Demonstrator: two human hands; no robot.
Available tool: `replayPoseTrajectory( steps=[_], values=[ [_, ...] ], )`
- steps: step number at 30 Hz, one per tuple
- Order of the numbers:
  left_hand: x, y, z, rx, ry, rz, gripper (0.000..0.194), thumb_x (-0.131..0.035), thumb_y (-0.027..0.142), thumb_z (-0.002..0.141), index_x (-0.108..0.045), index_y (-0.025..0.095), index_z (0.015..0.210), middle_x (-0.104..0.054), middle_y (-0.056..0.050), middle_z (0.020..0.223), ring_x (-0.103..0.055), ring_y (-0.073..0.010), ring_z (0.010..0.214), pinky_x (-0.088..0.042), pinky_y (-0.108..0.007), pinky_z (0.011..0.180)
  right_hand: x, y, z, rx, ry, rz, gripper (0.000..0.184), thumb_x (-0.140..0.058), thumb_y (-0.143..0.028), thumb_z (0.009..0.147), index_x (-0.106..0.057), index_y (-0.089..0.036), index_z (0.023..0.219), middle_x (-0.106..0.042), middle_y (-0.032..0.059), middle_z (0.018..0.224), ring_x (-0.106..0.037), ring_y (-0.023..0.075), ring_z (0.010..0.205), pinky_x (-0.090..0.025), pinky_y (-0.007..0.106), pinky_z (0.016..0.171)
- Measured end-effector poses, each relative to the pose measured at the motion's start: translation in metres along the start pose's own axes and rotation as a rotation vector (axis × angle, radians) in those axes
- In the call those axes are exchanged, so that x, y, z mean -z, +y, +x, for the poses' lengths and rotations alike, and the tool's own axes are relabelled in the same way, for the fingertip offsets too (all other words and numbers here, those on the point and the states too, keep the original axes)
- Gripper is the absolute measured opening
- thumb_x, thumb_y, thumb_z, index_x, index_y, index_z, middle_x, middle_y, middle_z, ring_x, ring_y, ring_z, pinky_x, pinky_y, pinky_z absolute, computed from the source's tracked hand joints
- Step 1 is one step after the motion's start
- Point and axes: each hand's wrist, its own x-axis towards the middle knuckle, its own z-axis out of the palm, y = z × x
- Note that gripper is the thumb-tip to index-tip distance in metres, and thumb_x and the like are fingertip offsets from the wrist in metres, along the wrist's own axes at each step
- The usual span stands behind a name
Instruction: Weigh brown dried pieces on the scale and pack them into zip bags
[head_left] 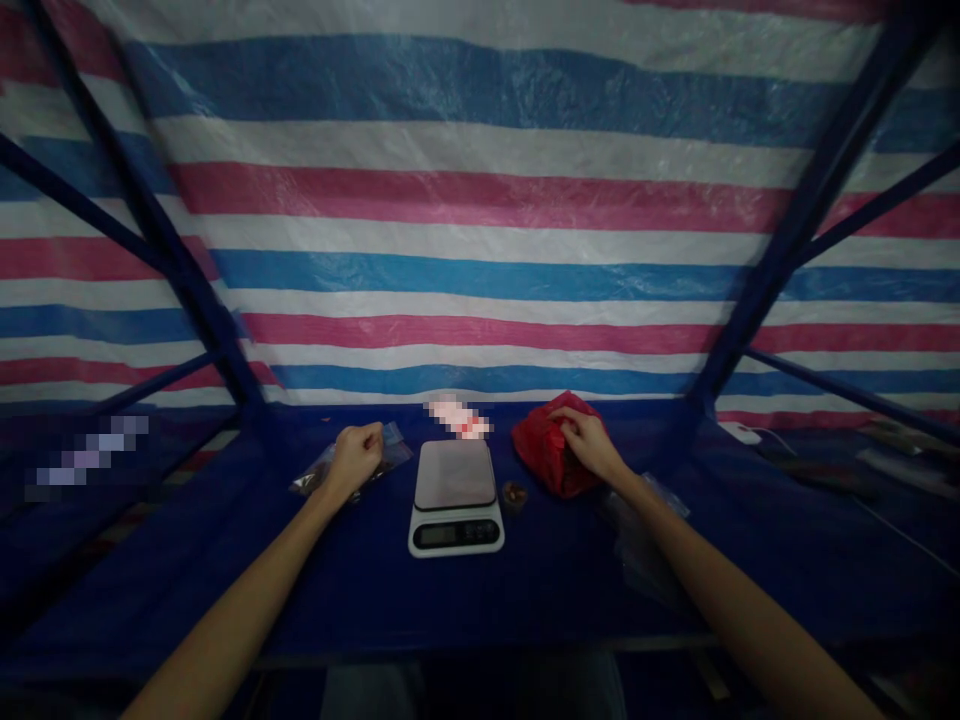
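Note:
A white digital kitchen scale (pixel 455 495) stands on the dark blue table (pixel 525 590) in front of me, its platform bare. My left hand (pixel 357 455) is closed in a loose fist, resting on a clear plastic bag (pixel 390 455) left of the scale; what the fingers hold is hidden. My right hand (pixel 589 442) reaches into a red plastic bag (pixel 544 452) right of the scale, fingers curled on its opening. A small brown object (pixel 514 494) lies between the scale and the red bag.
More clear plastic bags (pixel 645 530) lie under my right forearm. A striped red, white and blue tarp (pixel 480 220) forms the back wall, with dark blue frame poles (pixel 795 230) at both sides. A white mouse (pixel 739 432) and cable sit at far right.

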Motion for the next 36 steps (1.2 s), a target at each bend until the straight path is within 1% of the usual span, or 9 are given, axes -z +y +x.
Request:
replayPoseTrajectory(
  steps=[4, 6, 10, 13, 17, 19, 24, 32, 36],
  values=[
    [0.002, 0.006, 0.0, -0.013, -0.013, 0.04, 0.024, -0.044, 0.014, 0.069, -0.028, 0.024, 0.054, -0.029, 0.005, 0.05, -0.033, -0.0132, 0.05, -0.021, -0.029, 0.057, -0.004, -0.003, 0.0, 0.045, 0.008, 0.008, 0.039, -0.044, -0.023, 0.087, -0.078, -0.015, 0.106, -0.076, 0.0078, 0.082, -0.062, 0.0203, 0.063, -0.046, 0.031, 0.066],
    [0.001, 0.009, 0.0, -0.018, -0.021, 0.058, 0.024, -0.044, 0.012, 0.07, -0.029, 0.023, 0.055, -0.03, 0.005, 0.05, -0.033, -0.0134, 0.05, -0.021, -0.029, 0.057, -0.005, -0.003, 0.0, 0.061, 0.011, 0.008, 0.04, -0.044, -0.022, 0.087, -0.078, -0.016, 0.107, -0.078, 0.0083, 0.086, -0.066, 0.0214, 0.067, -0.048, 0.032, 0.07],
    [-0.001, 0.015, 0.0, -0.037, -0.03, 0.09, 0.02, -0.045, 0.005, 0.066, -0.038, 0.023, 0.06, -0.041, 0.004, 0.054, -0.04, -0.015, 0.054, -0.022, -0.029, 0.059, -0.005, -0.001, 0.001, 0.074, 0.028, 0.0, 0.038, -0.045, -0.02, 0.087, -0.078, -0.017, 0.105, -0.08, 0.0092, 0.093, -0.072, 0.0233, 0.077, -0.052, 0.033, 0.075],
    [0.0, 0.019, 0.002, -0.066, -0.01, 0.112, 0.022, -0.045, 0.001, 0.06, -0.043, 0.022, 0.064, -0.049, 0.002, 0.063, -0.049, -0.0178, 0.065, -0.028, -0.029, 0.064, -0.003, 0.0, 0.001, 0.074, 0.041, -0.01, 0.035, -0.046, -0.019, 0.086, -0.078, -0.017, 0.1, -0.08, 0.0099, 0.093, -0.073, 0.0243, 0.08, -0.053, 0.034, 0.077],
    [0.001, 0.02, 0.004, -0.075, 0.001, 0.133, 0.031, -0.046, -0.002, 0.056, -0.054, 0.022, 0.073, -0.058, -0.001, 0.077, -0.056, -0.0208, 0.082, -0.035, -0.029, 0.073, -0.003, -0.002, 0.001, 0.089, 0.045, -0.014, 0.034, -0.047, -0.018, 0.086, -0.078, -0.018, 0.101, -0.08, 0.0103, 0.102, -0.074, 0.0255, 0.093, -0.053, 0.035, 0.088],
    [0.001, 0.019, 0.004, -0.049, -0.003, 0.148, 0.035, -0.047, -0.002, 0.056, -0.059, 0.021, 0.078, -0.057, -0.001, 0.075, -0.055, -0.0207, 0.077, -0.034, -0.029, 0.07, -0.002, -0.003, 0.001, 0.087, 0.048, -0.015, 0.036, -0.046, -0.018, 0.086, -0.077, -0.018, 0.103, -0.08, 0.0101, 0.101, -0.074, 0.0252, 0.091, -0.053, 0.035, 0.086],
    [0.002, 0.017, 0.003, 0.015, -0.039, 0.175, 0.039, -0.051, -0.001, 0.056, -0.065, 0.021, 0.085, -0.052, 0.004, 0.062, -0.051, -0.0183, 0.063, -0.029, -0.028, 0.063, 0.003, -0.002, 0.001, 0.067, 0.063, -0.028, 0.039, -0.044, -0.018, 0.085, -0.077, -0.015, 0.105, -0.078, 0.0091, 0.086, -0.068, 0.0226, 0.069, -0.05, 0.034, 0.074],
    [0.002, 0.021, 0.0, 0.069, -0.084, 0.173, 0.033, -0.052, 0.002, 0.056, -0.072, 0.022, 0.072, -0.055, 0.004, 0.053, -0.05, -0.0177, 0.055, -0.026, -0.029, 0.06, 0.001, -0.005, -0.001, 0.073, 0.052, -0.024, 0.038, -0.045, -0.019, 0.085, -0.076, -0.016, 0.106, -0.078, 0.008, 0.088, -0.067, 0.0214, 0.071, -0.05, 0.034, 0.077],
    [0.003, 0.022, 0.002, 0.089, -0.06, 0.158, 0.032, -0.052, 0.004, 0.053, -0.073, 0.022, 0.068, -0.053, 0.004, 0.05, -0.048, -0.0175, 0.052, -0.028, -0.029, 0.06, 0.001, -0.006, -0.001, 0.064, 0.05, -0.018, 0.037, -0.045, -0.019, 0.085, -0.076, -0.016, 0.104, -0.078, 0.0084, 0.088, -0.066, 0.0213, 0.069, -0.05, 0.034, 0.075]
  ],
)
